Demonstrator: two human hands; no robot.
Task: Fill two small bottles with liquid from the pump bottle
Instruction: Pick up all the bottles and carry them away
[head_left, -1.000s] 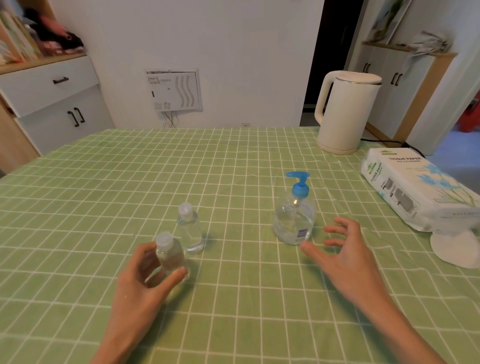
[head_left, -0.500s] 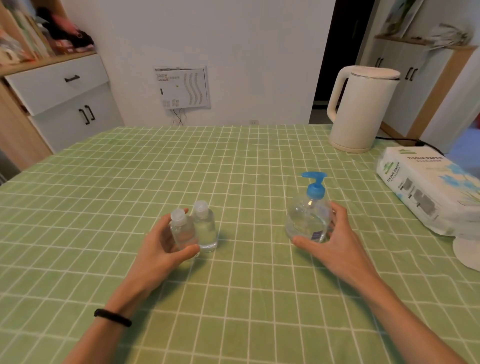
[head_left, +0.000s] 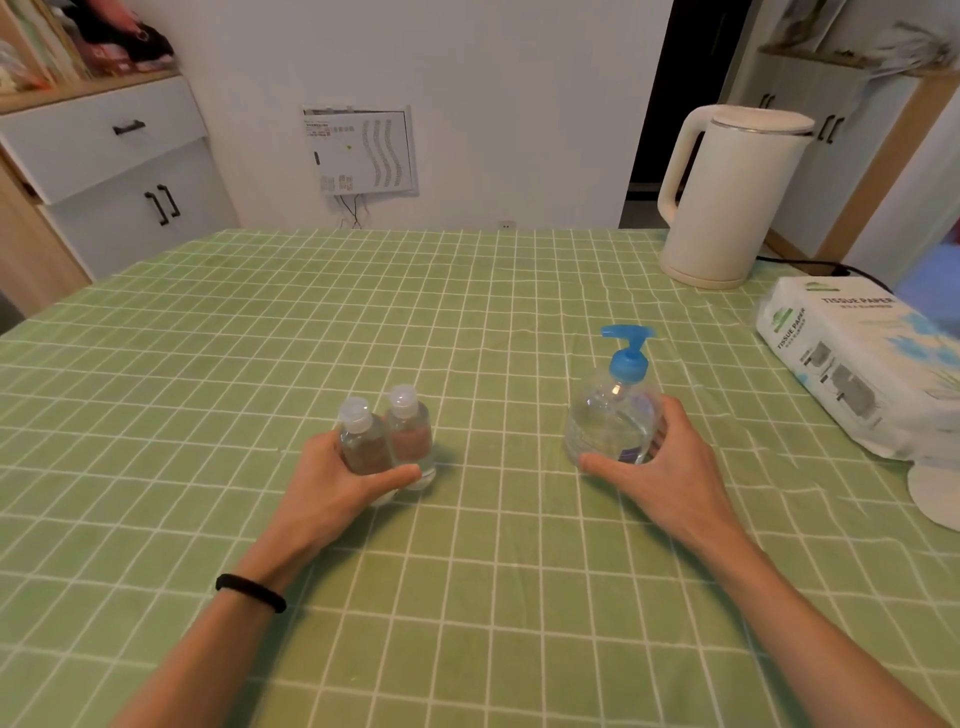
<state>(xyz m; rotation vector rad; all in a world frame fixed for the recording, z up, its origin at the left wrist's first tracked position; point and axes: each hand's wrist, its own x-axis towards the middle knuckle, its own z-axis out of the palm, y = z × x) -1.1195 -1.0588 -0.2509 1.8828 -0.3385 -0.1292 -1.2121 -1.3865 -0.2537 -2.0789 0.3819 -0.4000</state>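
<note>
The left hand wraps both small bottles, thumb curled across their near side. The right hand cups the pump bottle, fingers curled around its right side.

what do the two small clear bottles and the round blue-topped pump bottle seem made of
The left small bottle and right small bottle: probably glossy clear plastic, the left hand showing through; whitish translucent caps. The pump bottle: similar clear plastic with highlights; opaque blue plastic head.
</note>
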